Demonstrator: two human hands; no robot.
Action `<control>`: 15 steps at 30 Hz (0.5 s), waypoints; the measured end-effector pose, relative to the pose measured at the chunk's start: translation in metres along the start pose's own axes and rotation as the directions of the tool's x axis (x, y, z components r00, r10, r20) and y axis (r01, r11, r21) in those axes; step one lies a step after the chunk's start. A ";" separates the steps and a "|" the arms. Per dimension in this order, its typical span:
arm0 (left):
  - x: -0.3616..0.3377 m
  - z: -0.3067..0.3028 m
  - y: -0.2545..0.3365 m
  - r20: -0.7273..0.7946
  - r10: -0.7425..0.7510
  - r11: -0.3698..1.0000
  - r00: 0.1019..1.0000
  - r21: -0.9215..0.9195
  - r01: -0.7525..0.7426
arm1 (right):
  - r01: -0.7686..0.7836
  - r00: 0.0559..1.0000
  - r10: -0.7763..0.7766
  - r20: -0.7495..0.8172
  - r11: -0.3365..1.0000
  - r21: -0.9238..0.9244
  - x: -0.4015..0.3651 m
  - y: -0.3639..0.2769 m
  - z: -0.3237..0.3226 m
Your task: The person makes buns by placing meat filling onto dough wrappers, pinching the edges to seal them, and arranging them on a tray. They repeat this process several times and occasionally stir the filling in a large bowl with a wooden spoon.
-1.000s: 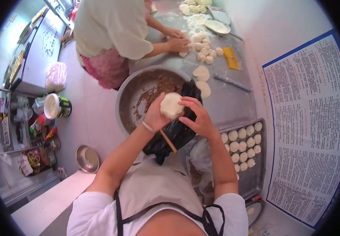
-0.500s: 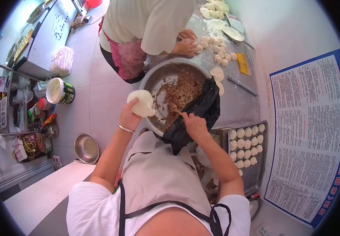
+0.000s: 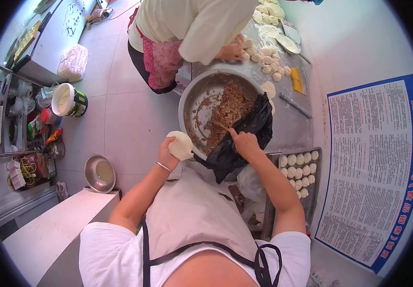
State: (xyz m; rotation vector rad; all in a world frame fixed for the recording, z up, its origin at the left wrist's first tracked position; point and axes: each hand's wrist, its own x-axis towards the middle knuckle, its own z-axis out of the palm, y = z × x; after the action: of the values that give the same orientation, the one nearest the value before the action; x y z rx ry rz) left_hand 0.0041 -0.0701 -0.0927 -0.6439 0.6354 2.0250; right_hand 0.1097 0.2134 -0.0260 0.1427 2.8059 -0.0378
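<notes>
A round, flat dough wrapper [image 3: 181, 145] lies in my left hand [image 3: 166, 156], thumb over its edge, just off the near-left rim of a large metal bowl [image 3: 185, 91]. Brown minced filling [image 3: 235, 102] is heaped along the bowl's right side and smeared on its bottom. My right hand [image 3: 246, 145] is closed around a thin wooden stick-like tool [image 3: 220, 125], whose far end sits in the filling; its exact shape is hard to make out. Beneath that hand, a black plastic bag [image 3: 256, 125] drapes over the bowl's right rim.
To the right, a metal tray [image 3: 279, 193] carries rows of pleated buns [image 3: 299, 171]. A rolling pin [image 3: 296, 105], a yellow scraper [image 3: 297, 80] and dough pieces [image 3: 272, 60] lie on the worktable. Another person [image 3: 187, 28] works dough beyond the bowl. A metal basin [image 3: 100, 173] is at left.
My left hand and the wrapper have come down towards me, away from over the bowl's rim. The wrapper now lies flatter and rounder. My right hand keeps the wooden tool in the filling.
</notes>
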 end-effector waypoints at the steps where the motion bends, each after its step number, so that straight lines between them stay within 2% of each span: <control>1: 0.000 0.003 0.001 -0.004 0.003 1.000 1.000 0.008 -0.002 | -0.005 0.999 0.004 0.048 1.000 0.010 -0.011 -0.006 -0.001; 6: 0.006 -0.003 0.001 0.043 -0.027 1.000 0.999 0.017 0.026 | -0.050 0.979 0.007 0.205 0.977 0.205 -0.035 -0.032 -0.009; 9: 0.004 -0.004 0.002 0.024 -0.025 0.999 0.999 0.028 0.025 | 0.132 0.991 -0.116 -0.063 0.903 0.409 -0.042 -0.032 0.024; 10: 0.004 -0.003 0.001 0.014 -0.015 0.999 1.000 0.038 0.014 | 0.029 0.998 -0.057 0.032 0.822 0.569 -0.043 -0.031 0.025; 12: 0.004 -0.002 0.001 0.018 -0.011 0.999 1.000 0.045 0.011 | -0.203 0.970 0.007 0.243 0.571 0.795 -0.046 -0.030 0.019; 14: 0.002 -0.001 0.002 0.037 -0.029 0.999 0.999 0.040 0.027 | -0.444 0.894 0.019 0.448 0.176 0.878 -0.046 -0.032 0.013; 15: 0.002 -0.001 0.002 0.038 0.001 1.000 0.999 0.026 -0.002 | -0.539 0.842 -0.011 0.539 -0.038 0.842 -0.045 -0.033 0.010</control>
State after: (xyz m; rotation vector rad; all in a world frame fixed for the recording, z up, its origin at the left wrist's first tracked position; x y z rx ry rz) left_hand 0.0017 -0.0704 -0.0940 -0.5882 0.6387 2.0220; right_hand 0.1520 0.1757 -0.0200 0.9165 1.6212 -1.7976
